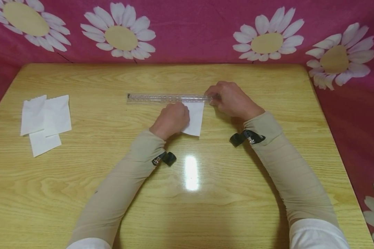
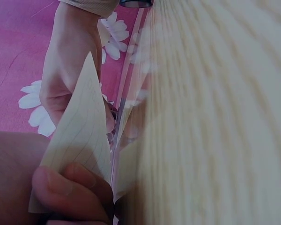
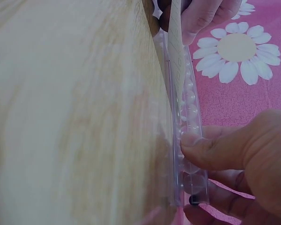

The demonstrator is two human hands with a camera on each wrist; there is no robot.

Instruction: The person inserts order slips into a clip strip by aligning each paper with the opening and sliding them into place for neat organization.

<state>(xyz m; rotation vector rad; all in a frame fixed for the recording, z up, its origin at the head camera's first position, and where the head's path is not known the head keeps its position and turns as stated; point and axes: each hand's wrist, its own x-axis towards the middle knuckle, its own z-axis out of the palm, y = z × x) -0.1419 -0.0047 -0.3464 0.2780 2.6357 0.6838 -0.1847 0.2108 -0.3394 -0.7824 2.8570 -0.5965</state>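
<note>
A clear plastic ruler (image 1: 156, 98) with round shapes along its length lies crosswise on the table. My right hand (image 1: 232, 98) grips its right end; in the right wrist view the thumb (image 3: 196, 150) sits on its edge and the other fingers curl behind. My left hand (image 1: 172, 118) pinches a piece of white paper (image 1: 194, 119) just below the ruler. Close up in the left wrist view, the paper (image 2: 82, 126) carries faint lines and stands up off the table, its edge along the ruler. The left palm is hidden in the head view.
Several white paper pieces (image 1: 57, 116) lie overlapping at the left of the wooden table (image 1: 112, 200). A pink cloth (image 1: 193, 31) with large daisies hangs behind the table's far edge and down its right side. Black wrist cameras (image 1: 169, 158) are strapped to both sleeves.
</note>
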